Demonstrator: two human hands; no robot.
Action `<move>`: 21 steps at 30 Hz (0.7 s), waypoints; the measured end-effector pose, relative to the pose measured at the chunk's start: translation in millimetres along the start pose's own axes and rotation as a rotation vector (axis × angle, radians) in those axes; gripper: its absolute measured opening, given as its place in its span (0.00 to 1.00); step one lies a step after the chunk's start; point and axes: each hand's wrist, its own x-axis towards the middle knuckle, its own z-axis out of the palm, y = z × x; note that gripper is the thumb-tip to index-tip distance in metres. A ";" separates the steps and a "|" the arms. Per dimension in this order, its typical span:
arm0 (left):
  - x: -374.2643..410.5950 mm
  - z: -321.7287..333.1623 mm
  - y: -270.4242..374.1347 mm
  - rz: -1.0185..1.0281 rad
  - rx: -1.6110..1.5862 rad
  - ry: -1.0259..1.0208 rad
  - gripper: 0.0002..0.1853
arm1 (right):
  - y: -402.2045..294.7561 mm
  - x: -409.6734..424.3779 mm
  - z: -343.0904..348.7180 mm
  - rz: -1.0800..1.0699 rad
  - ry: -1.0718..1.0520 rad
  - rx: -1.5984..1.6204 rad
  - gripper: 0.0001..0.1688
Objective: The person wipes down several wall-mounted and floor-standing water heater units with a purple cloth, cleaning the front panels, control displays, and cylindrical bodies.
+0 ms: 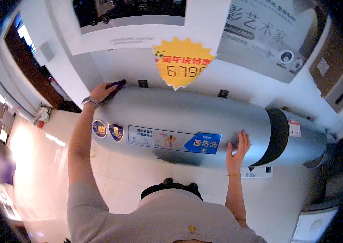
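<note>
A long silver-grey Haier water heater (174, 106) hangs along the wall before me, with a black band (277, 136) near its right end. My left hand (101, 92) holds a dark cloth (115, 91) on the top of the heater's left end. Against the front of the tank, toward the right, rests my right hand (238, 150) with its fingers apart and nothing in it. A blue and white sticker (203, 143) lies just left of that hand. Two small shield and round badges (116, 132) sit on the left end.
A yellow starburst price sign (183, 65) stands above the heater at the wall. Black brackets (223, 93) show behind the tank. To the right are a red and white tag (295, 128) and a white appliance (315, 226). Pale floor tiles (116, 170) lie below.
</note>
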 end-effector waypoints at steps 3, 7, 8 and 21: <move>-37.3 -2.1 1.6 0.089 -0.043 0.197 0.25 | -7.2 -4.4 1.8 0.054 -0.007 -0.048 0.30; -72.0 7.7 -25.1 0.115 -0.091 0.254 0.22 | -10.0 -3.3 1.7 0.079 0.009 -0.030 0.31; -81.7 9.4 -22.5 0.153 -0.062 0.265 0.22 | -9.5 -2.8 1.8 0.082 0.014 -0.027 0.31; -115.5 47.6 147.5 0.362 0.004 0.185 0.23 | 23.4 6.1 -29.6 0.047 -0.039 0.046 0.30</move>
